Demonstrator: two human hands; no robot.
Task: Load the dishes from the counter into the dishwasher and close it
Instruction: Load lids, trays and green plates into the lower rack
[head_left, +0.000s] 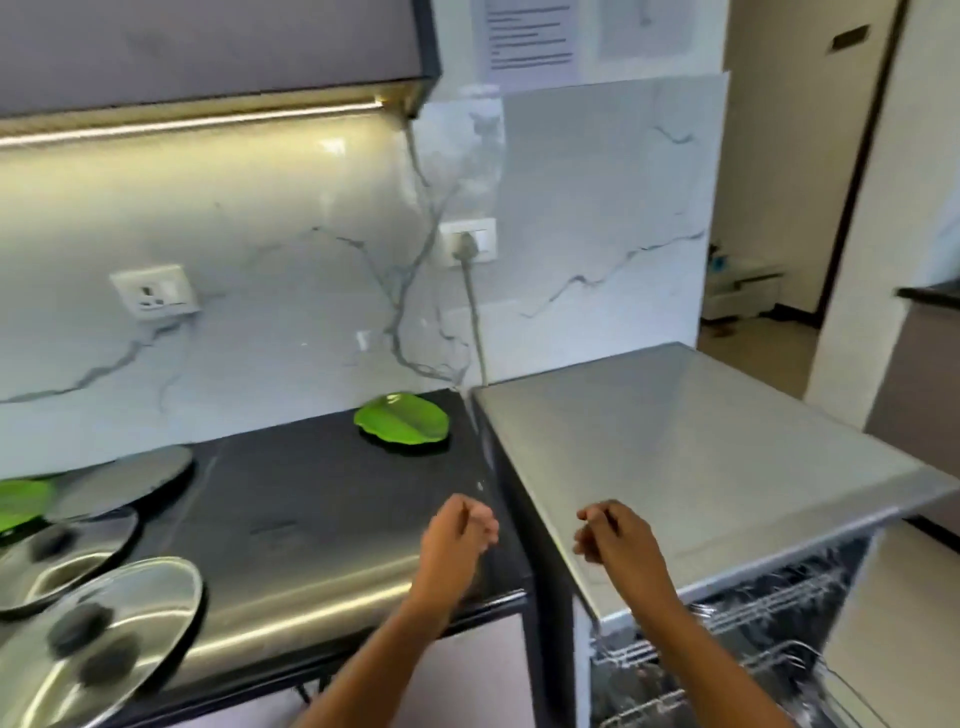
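Black tabletop (311, 499) bears a green plate (402, 427) and steel plates (130, 618). Dishwasher (701, 467) stands open beside it. Left hand (457, 538) and right hand (615, 543) hover, fingers loosely clenched, holding nothing.

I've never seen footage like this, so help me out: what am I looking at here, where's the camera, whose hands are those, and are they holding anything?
There is no machine here: a person wears a camera on the head, looking forward and down. The left hand and right hand hover with fingers curled, holding nothing. On the black counter lie a green leaf-shaped plate and, at the left, steel plates. On the right stands the dishwasher, open, its wire racks showing.
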